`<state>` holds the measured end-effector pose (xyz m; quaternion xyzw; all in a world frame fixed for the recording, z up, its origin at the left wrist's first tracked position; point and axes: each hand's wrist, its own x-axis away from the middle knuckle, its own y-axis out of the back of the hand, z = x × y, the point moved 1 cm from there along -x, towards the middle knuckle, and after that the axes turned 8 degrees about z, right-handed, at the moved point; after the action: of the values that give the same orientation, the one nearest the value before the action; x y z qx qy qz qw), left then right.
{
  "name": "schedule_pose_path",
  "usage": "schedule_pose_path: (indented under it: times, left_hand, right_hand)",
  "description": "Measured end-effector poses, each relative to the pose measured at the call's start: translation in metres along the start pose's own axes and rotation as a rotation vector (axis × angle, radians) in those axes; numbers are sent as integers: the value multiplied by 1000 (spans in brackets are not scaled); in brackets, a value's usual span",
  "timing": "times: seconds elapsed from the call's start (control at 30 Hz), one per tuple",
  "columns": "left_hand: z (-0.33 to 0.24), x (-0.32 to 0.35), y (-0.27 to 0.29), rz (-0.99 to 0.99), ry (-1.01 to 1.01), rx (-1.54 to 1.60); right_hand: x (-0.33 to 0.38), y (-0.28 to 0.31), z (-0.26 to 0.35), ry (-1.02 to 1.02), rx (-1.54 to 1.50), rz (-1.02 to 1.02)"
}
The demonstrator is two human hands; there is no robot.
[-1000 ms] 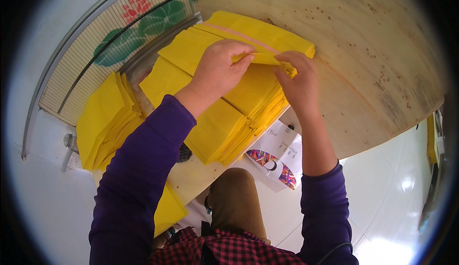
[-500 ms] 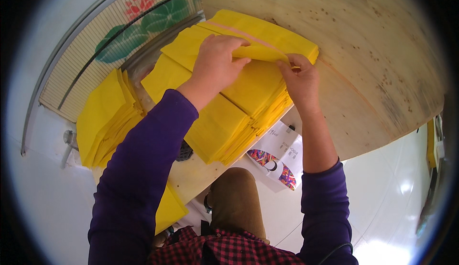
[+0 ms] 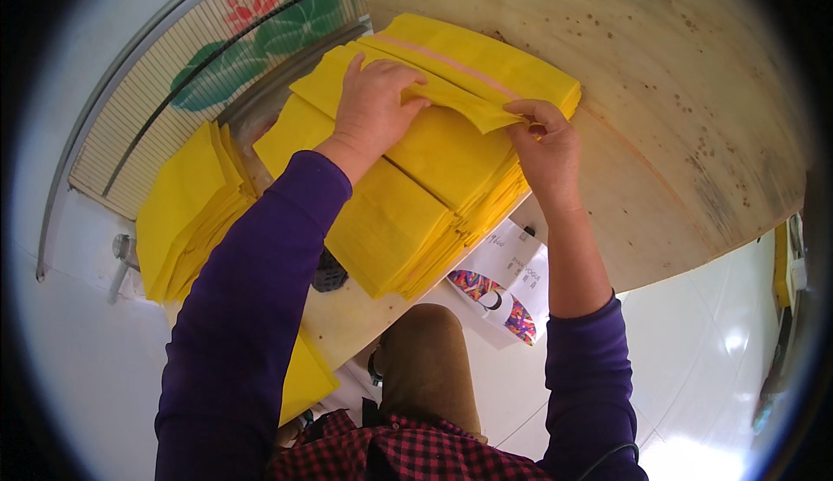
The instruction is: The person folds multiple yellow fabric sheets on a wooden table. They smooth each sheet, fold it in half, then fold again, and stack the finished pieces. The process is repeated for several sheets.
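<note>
Between my two hands is a folded yellow fabric sheet (image 3: 468,106), its near edge lifted and sagging. My left hand (image 3: 373,108) is closed, thumb and fingers pinching the sheet's left part. At the right corner, my right hand (image 3: 548,147) pinches the same sheet between thumb and fingers. Below it lie neat stacks of folded yellow sheets (image 3: 382,221), several layers thick. Behind my hands, another yellow pile (image 3: 512,60) carries a thin pink strip (image 3: 442,63) along its top. My left fingers hide part of the held sheet.
A further yellow stack (image 3: 186,208) leans at the left beside a slatted panel with painted flowers (image 3: 217,73). The wooden tabletop (image 3: 668,134) curves away on the right. Below its edge, a white printed bag (image 3: 503,281) rests near my knee (image 3: 429,359). A dark basket-like object (image 3: 330,273) sits by the stacks.
My left hand has shifted slightly left, still pinching the sheet. The sheet's edge has stretched out and dips more toward me near my right hand, which has barely moved.
</note>
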<state>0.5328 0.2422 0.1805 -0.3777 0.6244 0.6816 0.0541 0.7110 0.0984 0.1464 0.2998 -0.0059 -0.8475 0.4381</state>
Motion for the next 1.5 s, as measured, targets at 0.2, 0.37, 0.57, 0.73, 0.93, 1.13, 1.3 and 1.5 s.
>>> schedule_pose_path:
  times: [0.2,0.37,0.57,0.73,0.93,1.13,1.3,1.5]
  left_hand:
    - [13,9,-6,-23,-43,-32]
    - [23,9,-10,-28,-52,-46]
    - [29,12,-7,19,-12,-110]
    - [47,18,1,32,14,-143]
    - [88,15,5,54,93,-126]
    - [135,5,-9,-20,146,-134]
    - [178,-4,-20,-134,229,92]
    - [217,-15,-37,-23,317,450]
  right_hand:
    - [0,1,-3,42,58,-1]
    - [2,1,-9,4,80,10]
    - [1,1,-13,62,71,-16]
    - [2,-1,-10,67,98,-8]
    - [3,-1,-6,79,125,-2]
    - [2,-3,-10,28,111,-18]
    - [3,-4,-7,27,106,-3]
    - [2,-6,-7,1,104,-10]
